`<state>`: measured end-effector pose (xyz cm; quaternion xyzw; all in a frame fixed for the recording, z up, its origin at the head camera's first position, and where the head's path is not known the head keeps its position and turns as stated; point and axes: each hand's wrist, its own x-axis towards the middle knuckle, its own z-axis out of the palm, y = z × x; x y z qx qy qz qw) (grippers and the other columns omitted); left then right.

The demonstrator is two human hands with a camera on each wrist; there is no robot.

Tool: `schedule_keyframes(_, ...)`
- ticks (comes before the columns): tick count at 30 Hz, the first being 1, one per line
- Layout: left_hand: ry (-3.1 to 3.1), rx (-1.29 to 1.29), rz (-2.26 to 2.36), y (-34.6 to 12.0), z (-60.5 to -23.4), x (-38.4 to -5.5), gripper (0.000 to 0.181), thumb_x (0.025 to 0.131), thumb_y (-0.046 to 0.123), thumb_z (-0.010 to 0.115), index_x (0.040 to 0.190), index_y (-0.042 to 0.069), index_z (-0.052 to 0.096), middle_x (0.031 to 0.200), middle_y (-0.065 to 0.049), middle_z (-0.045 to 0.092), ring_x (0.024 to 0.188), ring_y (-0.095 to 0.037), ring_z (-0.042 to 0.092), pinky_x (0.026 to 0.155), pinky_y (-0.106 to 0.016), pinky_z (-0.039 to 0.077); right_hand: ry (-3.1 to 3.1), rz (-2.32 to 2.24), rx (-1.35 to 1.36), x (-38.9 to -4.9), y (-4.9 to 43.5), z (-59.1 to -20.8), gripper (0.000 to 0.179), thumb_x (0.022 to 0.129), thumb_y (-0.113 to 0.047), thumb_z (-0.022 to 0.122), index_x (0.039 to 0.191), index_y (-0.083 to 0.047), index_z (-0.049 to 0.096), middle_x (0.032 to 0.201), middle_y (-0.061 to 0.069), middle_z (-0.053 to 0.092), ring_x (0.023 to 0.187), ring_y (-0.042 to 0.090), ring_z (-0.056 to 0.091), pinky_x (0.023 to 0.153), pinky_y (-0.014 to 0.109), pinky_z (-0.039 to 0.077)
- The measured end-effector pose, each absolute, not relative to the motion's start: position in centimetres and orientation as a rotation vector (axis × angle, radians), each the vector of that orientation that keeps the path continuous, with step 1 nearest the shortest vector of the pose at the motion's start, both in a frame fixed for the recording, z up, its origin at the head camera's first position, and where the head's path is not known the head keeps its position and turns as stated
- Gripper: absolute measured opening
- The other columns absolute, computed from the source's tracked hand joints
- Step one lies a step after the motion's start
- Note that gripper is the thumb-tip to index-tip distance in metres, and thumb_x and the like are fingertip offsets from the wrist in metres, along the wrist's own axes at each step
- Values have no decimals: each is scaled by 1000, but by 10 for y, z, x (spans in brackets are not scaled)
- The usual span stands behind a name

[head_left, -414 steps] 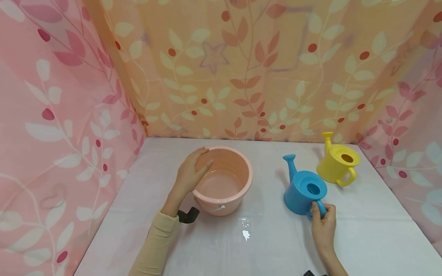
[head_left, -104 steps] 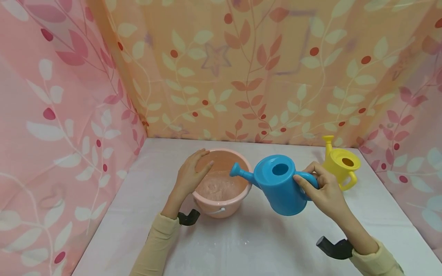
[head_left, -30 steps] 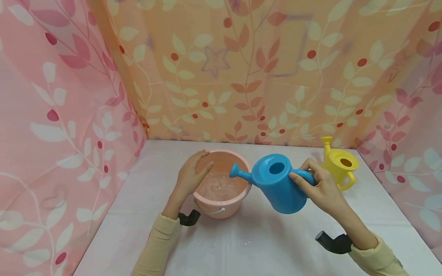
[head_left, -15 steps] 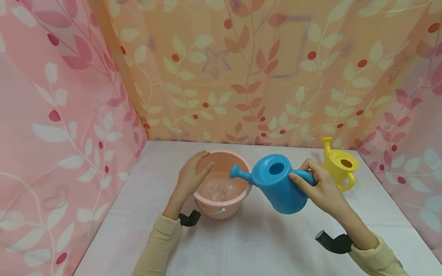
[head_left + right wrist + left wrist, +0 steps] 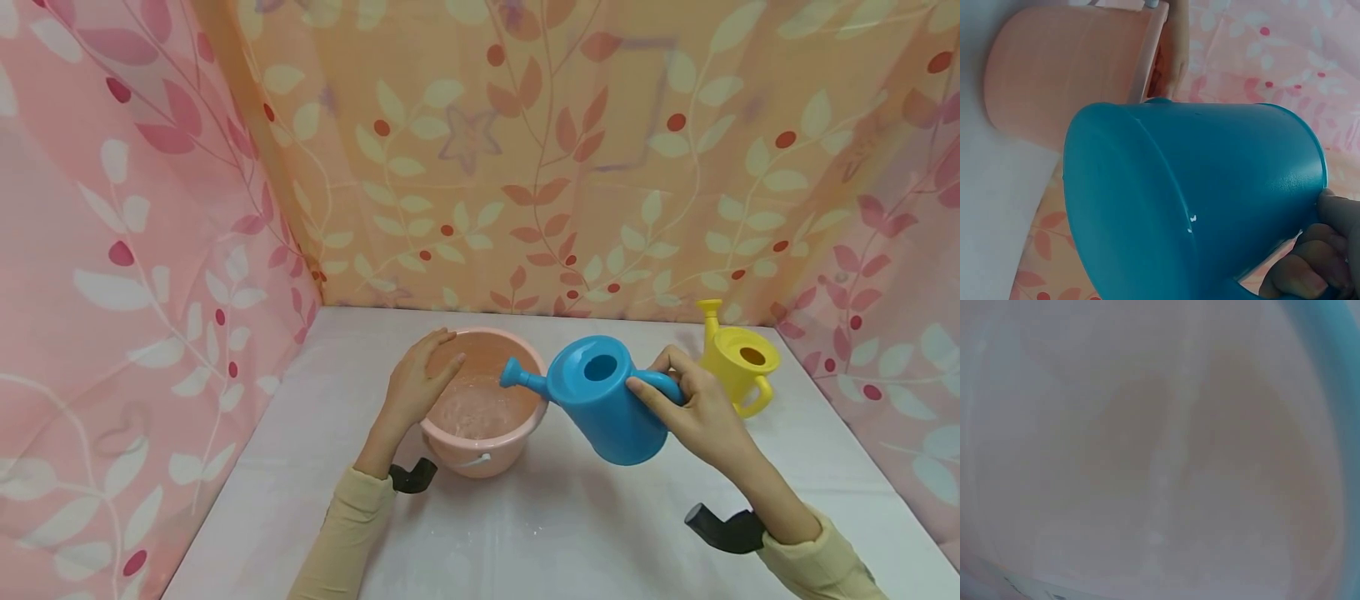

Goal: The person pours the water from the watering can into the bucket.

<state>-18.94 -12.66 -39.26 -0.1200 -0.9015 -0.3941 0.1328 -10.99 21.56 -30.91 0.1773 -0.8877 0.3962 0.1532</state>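
Observation:
In the head view, my right hand [image 5: 697, 408] grips the handle of a blue watering can [image 5: 611, 408], thumb on top. The can hangs above the table, and its spout head [image 5: 512, 372] reaches over the right rim of a pink bucket [image 5: 480, 458]. Rippling water [image 5: 480, 412] covers the bucket's bottom. My left hand [image 5: 415, 379] rests at the bucket's left rim, fingers extended along it and thumb over the opening. From the right wrist, the can's body [image 5: 1222, 175] fills the middle, with curled fingers [image 5: 1310, 262] around the handle. A blurred pale surface [image 5: 1116, 456] fills the left wrist view.
A yellow watering can [image 5: 738, 362] stands behind my right hand at the back right. Water drops [image 5: 536, 529] lie on the white tabletop [image 5: 570, 554]. Patterned cloth [image 5: 480, 167] hangs along the back and both sides.
Since the earliest frame, the blue watering can has been lifted off the table and brought left to the bucket. Over the last second both hands stay in place while the water's ripples shift.

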Motion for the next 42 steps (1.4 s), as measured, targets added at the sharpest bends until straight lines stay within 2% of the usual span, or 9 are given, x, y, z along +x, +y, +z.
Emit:
schedule_keyframes(13,-2620,-338,-1157,-126,-393,-189,57,89,56,49,133,19,51,142,-2,43,133,-25,36,105,-54,30,-2520,1125,514,-110,216,-310,16,84,-12,68,87,-7,52,85,8,65,79,28,63,71,57,50)
schedule_keyframes(25,-2616,-329,-1153,-128,-391,-187,56,90,54,50,133,20,50,142,-3,43,133,-25,36,105,-53,30,-2516,1110,502,-111,217,-310,16,84,-12,67,87,-6,53,85,10,65,80,32,63,71,58,49)
schedule_keyframes(32,-2603,-345,-1160,-128,-392,-188,56,90,54,50,133,18,51,142,-4,44,133,-26,36,105,-53,30,-2481,1108,501,-112,217,-310,15,82,-8,69,88,-5,56,82,7,65,78,24,62,71,57,50)
schedule_keyframes(38,-2602,-353,-1153,-128,-394,-190,55,90,53,50,133,19,51,141,-4,44,132,-26,37,105,-53,30,-2457,1081,439,-113,217,-312,15,81,-10,71,89,-5,59,75,2,62,70,10,59,73,54,51)
schedule_keyframes(42,-2600,-355,-1146,-128,-393,-189,54,90,52,51,133,19,51,141,-4,45,132,-26,37,105,-53,30,-2447,1078,397,-113,217,-313,16,81,-10,71,91,-4,61,76,1,62,70,9,58,74,53,52)
